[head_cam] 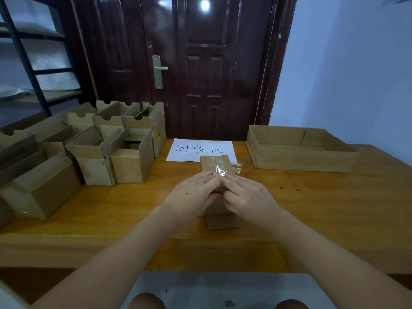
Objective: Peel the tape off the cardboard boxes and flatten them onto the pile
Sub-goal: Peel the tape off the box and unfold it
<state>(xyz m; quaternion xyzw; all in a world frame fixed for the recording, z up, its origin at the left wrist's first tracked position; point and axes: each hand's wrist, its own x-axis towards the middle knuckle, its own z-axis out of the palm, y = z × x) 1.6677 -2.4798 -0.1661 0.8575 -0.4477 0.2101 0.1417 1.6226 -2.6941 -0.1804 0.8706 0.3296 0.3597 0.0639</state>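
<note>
Knees at the bottom edge, both forearms reaching forward over the counter. Left hand and right hand meet on a small cardboard box standing mid-counter, just in front of the person. Left fingers lie nearly straight, flat along the box's top and near side, thumb tucked down against the front face. Right fingers slightly bent, tips pressing at the near end of a clear tape strip that runs along the box's top seam — cannot tell if any tape is actually pinched. Fingertips of both hands almost touch at the tape. One flap of the box lies flat on the counter below the wrists.

Behind the box, a white paper sheet with handwritten characters, its near edge partly hidden by the box. Far right — a wide, shallow cardboard tray. Left side, a cluster of open cardboard boxes, flaps up, packed close together. Beyond the counter, a dark door with a metal handle, and a metal shelf rack at far left.
</note>
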